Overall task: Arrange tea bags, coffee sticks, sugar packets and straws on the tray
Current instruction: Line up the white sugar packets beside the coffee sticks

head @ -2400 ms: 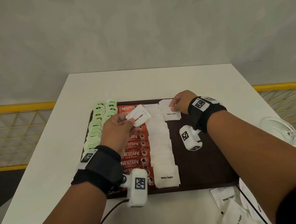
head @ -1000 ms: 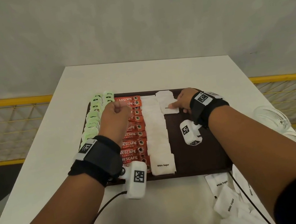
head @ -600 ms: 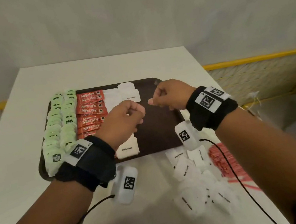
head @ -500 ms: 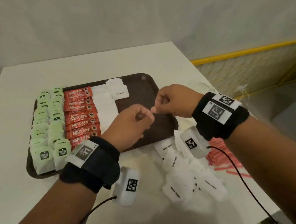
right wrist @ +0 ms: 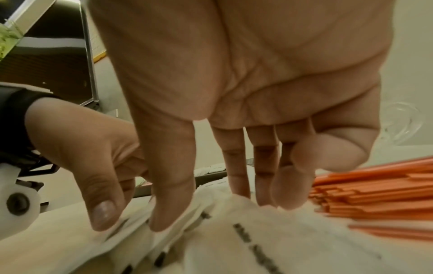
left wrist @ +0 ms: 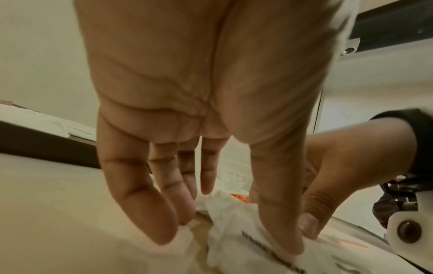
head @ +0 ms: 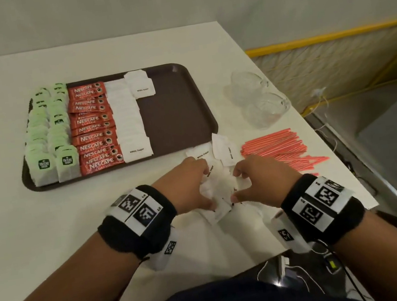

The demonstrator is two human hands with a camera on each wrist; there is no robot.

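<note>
A dark brown tray (head: pixel 173 112) holds two columns of green tea bags (head: pixel 48 136), a column of red coffee sticks (head: pixel 94 130), a column of white sugar packets (head: pixel 127 119) and two more packets (head: pixel 140 84) at its far edge. Loose sugar packets (head: pixel 219 183) lie heaped on the table off the tray's near right corner. My left hand (head: pixel 204 188) and right hand (head: pixel 236 186) flank the heap. In the wrist views, the left hand (left wrist: pixel 222 231) and right hand (right wrist: pixel 222 213) touch the packets (left wrist: pixel 234 241) with straight fingers and thumbs. Orange straws (head: pixel 279 148) lie to the right.
Clear glass cups (head: pixel 256 97) stand at the back right of the white table (head: pixel 100 54). The table's right edge runs close behind the straws. A yellow railing (head: pixel 329 35) lies beyond it. The right half of the tray is bare.
Both hands have left the tray and dropped onto the loose sugar heap on the table. Their fingers, curled half a second ago, now reach straight down. The view has swung right and down.
</note>
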